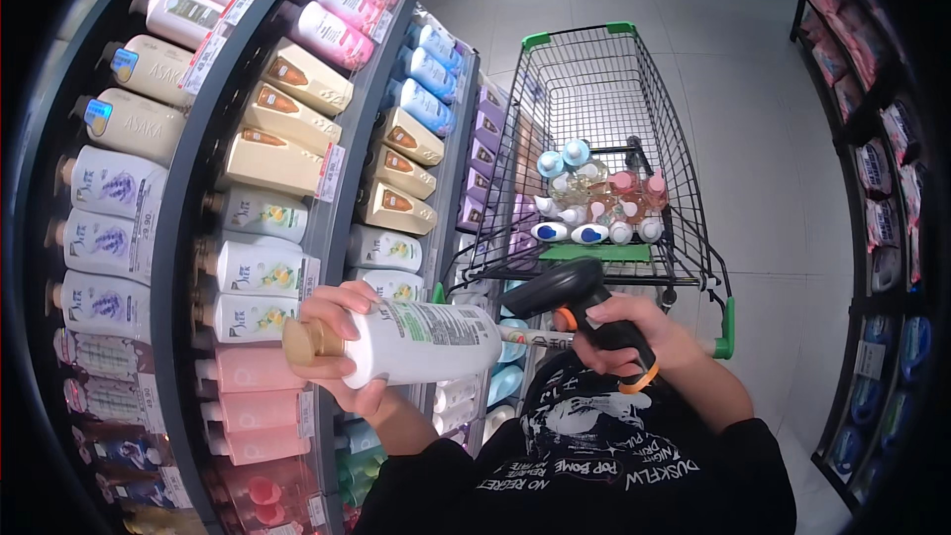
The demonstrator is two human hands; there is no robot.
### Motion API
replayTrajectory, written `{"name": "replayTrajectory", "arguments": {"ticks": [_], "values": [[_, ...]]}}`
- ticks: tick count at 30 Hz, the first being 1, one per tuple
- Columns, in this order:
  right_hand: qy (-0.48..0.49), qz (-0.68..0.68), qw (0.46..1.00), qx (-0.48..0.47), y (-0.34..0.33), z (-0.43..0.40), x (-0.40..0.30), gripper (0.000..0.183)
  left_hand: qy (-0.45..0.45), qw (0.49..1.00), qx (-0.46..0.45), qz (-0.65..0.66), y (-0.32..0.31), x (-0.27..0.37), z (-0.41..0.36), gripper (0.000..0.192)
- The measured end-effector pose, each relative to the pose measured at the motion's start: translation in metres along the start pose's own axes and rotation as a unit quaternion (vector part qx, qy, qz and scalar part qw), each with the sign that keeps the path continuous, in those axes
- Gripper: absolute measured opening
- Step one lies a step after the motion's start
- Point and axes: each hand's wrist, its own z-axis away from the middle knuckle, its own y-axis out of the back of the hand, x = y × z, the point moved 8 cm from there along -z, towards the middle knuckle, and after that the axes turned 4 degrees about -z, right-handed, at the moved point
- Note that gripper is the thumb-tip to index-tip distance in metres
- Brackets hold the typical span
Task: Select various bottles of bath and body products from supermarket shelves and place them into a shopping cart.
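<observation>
A white pump bottle (423, 342) with a gold cap lies sideways in my left hand (345, 353), its printed back turned up. My fingers wrap its neck and shoulder. In my right hand (620, 334) is a black handheld barcode scanner (553, 286) with orange trim, its head pointing left above the bottle's base end. A shopping cart (594, 126) of black wire with green corners stands beyond my hands. Several pump bottles (622, 182) with blue, white and pink tops stand together at its near end. The cart's handle passes behind the scanner.
At left, shelves (195, 156) hold rows of bottles and cream boxes (275, 160) with price tags. Another shelf rack (854, 238) with packaged goods runs along the right side. Grey tiled floor (750, 126) lies between the cart and that rack.
</observation>
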Motion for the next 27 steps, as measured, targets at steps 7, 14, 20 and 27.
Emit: {"name": "replayTrajectory", "arguments": {"ticks": [7,14,20,27], "values": [[0.110,-0.004,0.984,0.141,0.081,0.017,-0.029,0.034,0.021,0.991,-0.126,-0.046,-0.037,-0.033,-0.013,0.032],[0.211,0.019,0.933,0.291,0.135,0.053,-0.050,0.028,0.028,0.918,-0.323,-0.228,-0.110,-0.090,-0.020,0.032],[0.214,-0.005,0.911,0.352,0.157,0.061,-0.043,0.018,0.127,0.875,-0.362,-0.295,-0.154,-0.192,0.015,0.027],[0.208,-0.034,0.903,0.374,0.166,0.064,-0.039,0.019,0.137,0.900,-0.302,-0.285,-0.185,-0.306,0.082,0.024]]}}
